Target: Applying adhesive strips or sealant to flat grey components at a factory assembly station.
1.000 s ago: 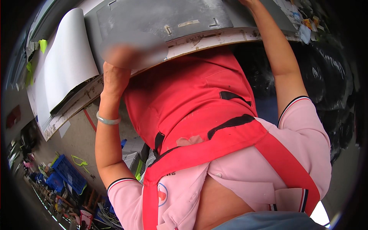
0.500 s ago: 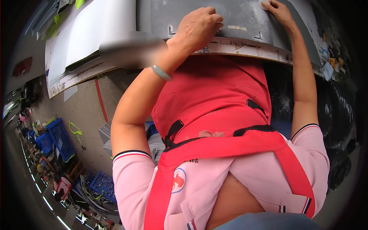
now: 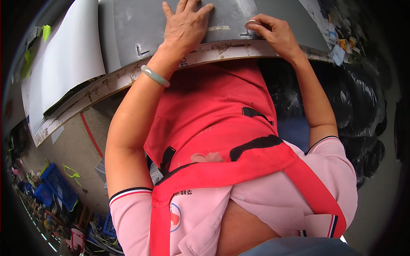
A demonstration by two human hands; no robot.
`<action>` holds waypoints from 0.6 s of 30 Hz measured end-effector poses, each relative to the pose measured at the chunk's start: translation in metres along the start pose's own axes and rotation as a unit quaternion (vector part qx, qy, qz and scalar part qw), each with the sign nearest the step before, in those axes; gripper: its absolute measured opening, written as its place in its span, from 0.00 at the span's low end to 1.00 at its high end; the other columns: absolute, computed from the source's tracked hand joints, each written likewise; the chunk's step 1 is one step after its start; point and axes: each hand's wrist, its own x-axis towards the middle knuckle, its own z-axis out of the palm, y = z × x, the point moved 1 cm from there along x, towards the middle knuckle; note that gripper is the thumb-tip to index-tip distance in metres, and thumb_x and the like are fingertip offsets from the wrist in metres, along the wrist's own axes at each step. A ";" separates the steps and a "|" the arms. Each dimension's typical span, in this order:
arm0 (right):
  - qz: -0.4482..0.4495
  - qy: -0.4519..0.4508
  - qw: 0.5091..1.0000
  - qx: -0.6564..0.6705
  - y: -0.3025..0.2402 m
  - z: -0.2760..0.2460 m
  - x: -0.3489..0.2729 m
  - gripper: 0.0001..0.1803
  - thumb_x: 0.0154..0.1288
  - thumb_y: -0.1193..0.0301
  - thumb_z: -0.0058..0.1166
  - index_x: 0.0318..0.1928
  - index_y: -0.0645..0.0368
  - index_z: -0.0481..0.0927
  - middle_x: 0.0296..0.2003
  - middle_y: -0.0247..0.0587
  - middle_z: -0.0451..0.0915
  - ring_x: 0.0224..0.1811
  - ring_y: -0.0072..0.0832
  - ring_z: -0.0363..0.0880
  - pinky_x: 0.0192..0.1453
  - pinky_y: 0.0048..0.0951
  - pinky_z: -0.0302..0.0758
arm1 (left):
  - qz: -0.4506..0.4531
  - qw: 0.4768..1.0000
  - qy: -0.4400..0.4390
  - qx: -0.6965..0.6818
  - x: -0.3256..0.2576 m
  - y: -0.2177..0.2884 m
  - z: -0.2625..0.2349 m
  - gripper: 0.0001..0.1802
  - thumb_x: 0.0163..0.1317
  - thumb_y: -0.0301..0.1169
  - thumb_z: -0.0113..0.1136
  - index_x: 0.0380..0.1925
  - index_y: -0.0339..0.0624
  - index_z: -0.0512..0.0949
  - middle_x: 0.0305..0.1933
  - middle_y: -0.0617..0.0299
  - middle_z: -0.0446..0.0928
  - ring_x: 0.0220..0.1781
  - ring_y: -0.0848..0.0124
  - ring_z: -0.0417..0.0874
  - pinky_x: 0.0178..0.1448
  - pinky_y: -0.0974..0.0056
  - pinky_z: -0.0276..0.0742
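Observation:
My left hand (image 3: 185,26) lies with spread fingers on a dark grey sheet (image 3: 145,25) with whitish smudges. It appears to hold nothing, though some fingertips reach the top of the picture. Between the thumb and fingers of my right hand (image 3: 278,37) is a small round pale disc (image 3: 252,22), seen nearly edge-on. That hand is over the sheet's near right corner, beside an L-shaped corner mark (image 3: 246,36). A similar L-shaped mark (image 3: 142,51) shows at the near left corner. A strip of beige tape (image 3: 218,28) lies between my hands.
White sheets (image 3: 72,51) curl up on the left of the worktable, whose worn front edge (image 3: 106,84) runs before me. Black plastic bags (image 3: 337,98) stand below on the right. Blue crates (image 3: 60,185) and clutter are on the floor at left.
My left hand has gone from loosely curled to spread on the sheet. My right hand, with the disc, has come nearer the front edge. A blurred dark shape by my left wrist is gone.

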 end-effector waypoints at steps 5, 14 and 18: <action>-0.038 -0.012 0.997 -0.065 0.006 0.003 -0.005 0.13 0.71 0.63 0.62 0.44 0.60 0.86 0.33 0.45 0.84 0.34 0.37 0.81 0.42 0.32 0.77 | 0.005 1.000 0.015 0.005 0.000 0.003 0.001 0.17 0.71 0.36 0.54 0.58 0.52 0.81 0.64 0.50 0.74 0.72 0.52 0.70 0.74 0.28 0.58; -0.123 -0.057 0.973 -0.189 -0.002 0.001 -0.001 0.10 0.73 0.67 0.61 0.42 0.63 0.83 0.34 0.38 0.84 0.35 0.26 0.82 0.42 0.30 0.77 | 0.006 0.999 0.035 0.005 -0.005 0.002 0.000 0.16 0.72 0.37 0.54 0.56 0.52 0.82 0.62 0.52 0.75 0.72 0.53 0.70 0.73 0.28 0.60; 0.100 -0.024 0.995 -0.019 -0.001 0.005 -0.005 0.12 0.74 0.65 0.60 0.49 0.61 0.80 0.28 0.33 0.81 0.29 0.18 0.80 0.34 0.26 0.77 | -0.003 1.000 0.006 -0.001 -0.003 0.005 -0.004 0.16 0.72 0.37 0.54 0.56 0.52 0.82 0.62 0.52 0.75 0.72 0.54 0.71 0.73 0.28 0.61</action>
